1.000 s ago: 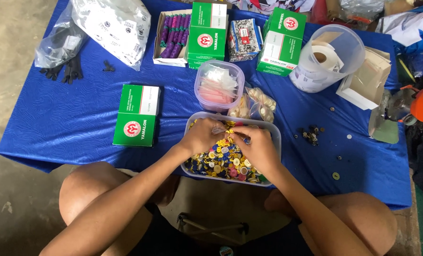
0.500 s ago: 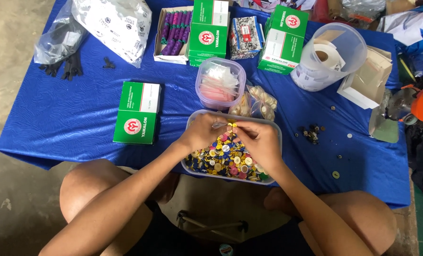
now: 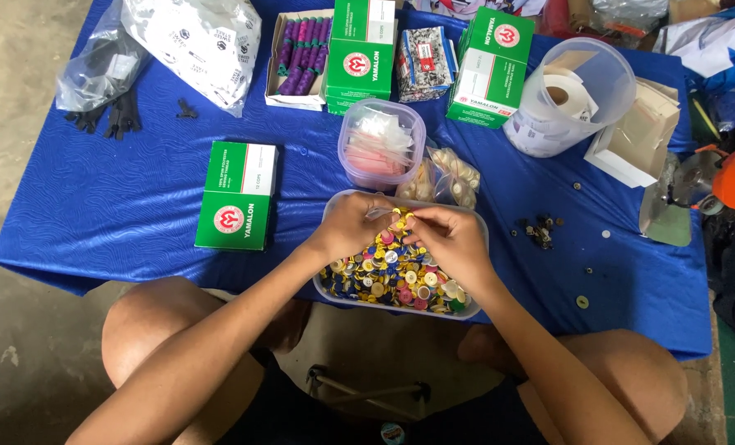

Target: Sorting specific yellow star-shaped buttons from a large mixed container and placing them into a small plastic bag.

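A clear plastic tub [image 3: 476, 227] full of mixed colourful buttons [image 3: 392, 276] sits at the near edge of the blue table. Both hands meet over its far half. My left hand [image 3: 352, 229] pinches a small clear bag [image 3: 381, 213] at its left side. My right hand [image 3: 448, 239] grips the same bag from the right, with its fingertips at several yellow buttons [image 3: 399, 221]. What the bag holds is hard to make out between the fingers.
A round clear lidded tub [image 3: 381, 144] and bags of pale buttons [image 3: 455, 171] stand just behind. A green box [image 3: 237, 195] lies at the left, more green boxes [image 3: 491, 56] at the back. Also a tape tub [image 3: 573, 95], loose dark buttons [image 3: 540, 231] and black clips [image 3: 103, 119].
Both hands have stayed together over the tub, with only small finger movements at the bag. Nothing else on the table has moved.
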